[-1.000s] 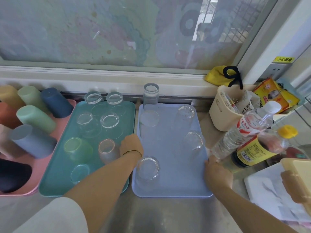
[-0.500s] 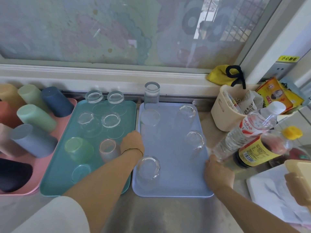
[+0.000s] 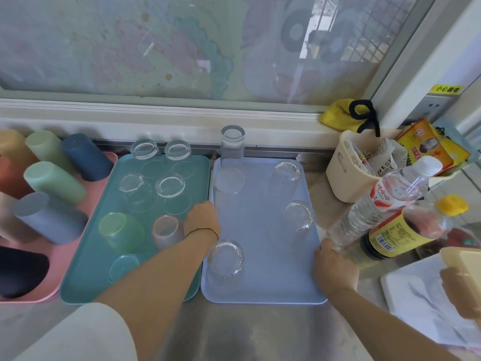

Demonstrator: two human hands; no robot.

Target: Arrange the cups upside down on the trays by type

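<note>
Three trays side by side on the steel worktop (image 3: 234, 332). Pink tray (image 3: 78, 261) far left: opaque coloured plastic cups (image 3: 56, 182), inverted. Teal tray (image 3: 86, 280) centre: short clear and tinted glasses (image 3: 170, 186), bases up. Lavender tray (image 3: 270, 282) right: tall clear glasses (image 3: 229, 259), inverted, spaced well apart.

Left hand (image 3: 202, 221) clamped on the lavender tray's left rim, beside the teal tray. Right hand (image 3: 334, 267) grips the same tray's right rim near the front corner, just beside a lying water bottle (image 3: 385, 201). Both closed on the tray, no cup held.

Judgement: sorting looks nearly finished; likely squaring this tray. Tall glasses are fragile, smooth, top-heavy when inverted; they may skate or tip if the tray jerks. Slide flat, grip both long rims. To lift a single glass, hold round the mid-wall, not the base edge. Plastic cups light, forgiving.
</note>
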